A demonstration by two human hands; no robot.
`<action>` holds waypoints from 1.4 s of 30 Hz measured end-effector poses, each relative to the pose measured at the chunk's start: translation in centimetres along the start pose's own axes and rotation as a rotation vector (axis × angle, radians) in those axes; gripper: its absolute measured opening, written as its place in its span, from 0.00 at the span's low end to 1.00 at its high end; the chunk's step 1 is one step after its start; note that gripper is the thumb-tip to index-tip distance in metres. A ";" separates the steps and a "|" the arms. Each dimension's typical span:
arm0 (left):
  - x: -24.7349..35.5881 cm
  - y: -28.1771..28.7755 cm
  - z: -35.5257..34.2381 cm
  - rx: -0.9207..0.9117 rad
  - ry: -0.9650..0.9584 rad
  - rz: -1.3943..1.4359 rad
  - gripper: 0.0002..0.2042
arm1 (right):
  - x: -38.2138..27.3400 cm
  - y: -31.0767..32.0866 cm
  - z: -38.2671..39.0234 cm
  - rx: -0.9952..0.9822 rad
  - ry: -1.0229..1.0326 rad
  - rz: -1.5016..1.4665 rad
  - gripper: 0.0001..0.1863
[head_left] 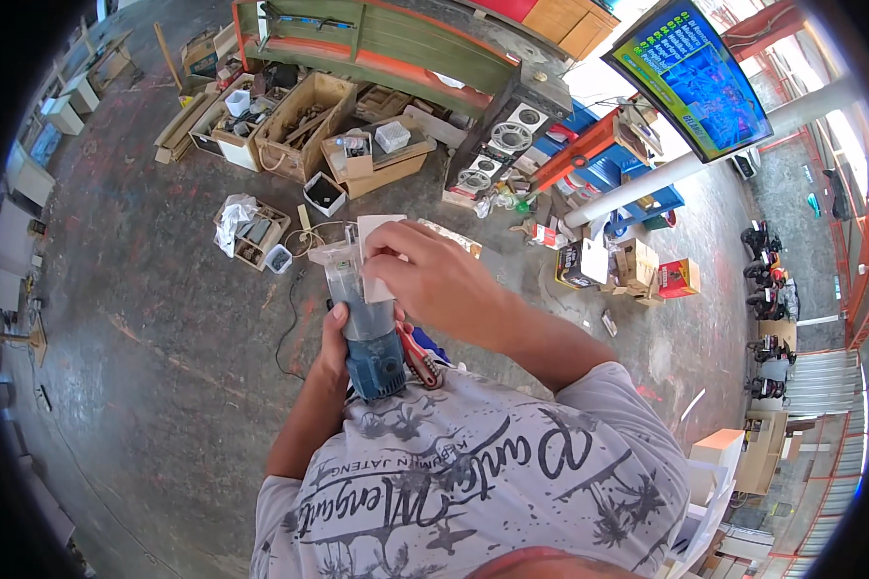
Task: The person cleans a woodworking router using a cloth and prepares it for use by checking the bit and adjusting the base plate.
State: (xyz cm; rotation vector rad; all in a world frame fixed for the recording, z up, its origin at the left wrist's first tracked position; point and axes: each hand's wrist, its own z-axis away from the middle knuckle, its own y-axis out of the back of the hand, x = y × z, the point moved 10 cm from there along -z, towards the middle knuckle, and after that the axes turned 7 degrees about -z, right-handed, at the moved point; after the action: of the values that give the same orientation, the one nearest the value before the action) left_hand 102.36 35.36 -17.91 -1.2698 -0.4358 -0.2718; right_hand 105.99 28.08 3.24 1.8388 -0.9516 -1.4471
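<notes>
My left hand (333, 343) is wrapped round the body of a trim router (372, 362), a teal power tool with a clear plastic base (334, 259) at its upper end. The tool's lower end is close against my shirt. My right hand (434, 275) pinches a thin whitish piece (380, 228), like card or paper, beside the clear base; the fingers cover much of it. Beside the router, under my right wrist, shows a red-handled tool (419, 359) whose kind I cannot make out. Some fingers of my left hand are hidden behind the router.
Ahead on the concrete floor stand a wooden crate (299, 103), a small box of parts (261, 234) and a white tub (324, 196). A tall speaker (500, 145), cardboard boxes (637, 265) and a slanting pole (686, 159) are at the right. A cable (294, 318) trails across the floor.
</notes>
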 end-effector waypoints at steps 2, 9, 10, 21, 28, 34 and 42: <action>-0.5 0.7 0.0 0.084 0.031 0.034 0.46 | -0.4 0.5 -0.4 0.057 -0.029 0.006 0.13; -1.4 1.1 0.5 -0.035 0.010 0.091 0.45 | 0.1 -1.2 0.1 -0.054 -0.094 0.121 0.11; -0.8 0.8 0.1 -0.085 -0.024 0.069 0.45 | 0.0 -1.3 0.0 -0.068 -0.089 0.096 0.11; -0.4 1.5 0.9 -0.090 -0.004 0.013 0.45 | -0.3 -1.5 -0.4 0.097 -0.081 -0.084 0.12; -0.5 0.2 2.0 -0.102 -0.037 0.081 0.44 | -1.7 -1.2 -0.4 0.047 0.017 -0.019 0.11; -0.1 0.1 1.9 -0.025 0.013 0.055 0.44 | -2.1 0.9 -1.3 0.183 -0.025 0.029 0.10; -1.1 0.6 2.3 -0.068 0.060 0.104 0.44 | -1.2 -1.0 -0.6 0.061 -0.097 0.047 0.07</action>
State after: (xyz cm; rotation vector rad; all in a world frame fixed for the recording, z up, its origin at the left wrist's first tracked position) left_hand 101.28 37.68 -18.37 -1.3431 -0.3106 -0.2378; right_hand 106.56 29.66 3.15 1.7914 -1.0903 -1.5054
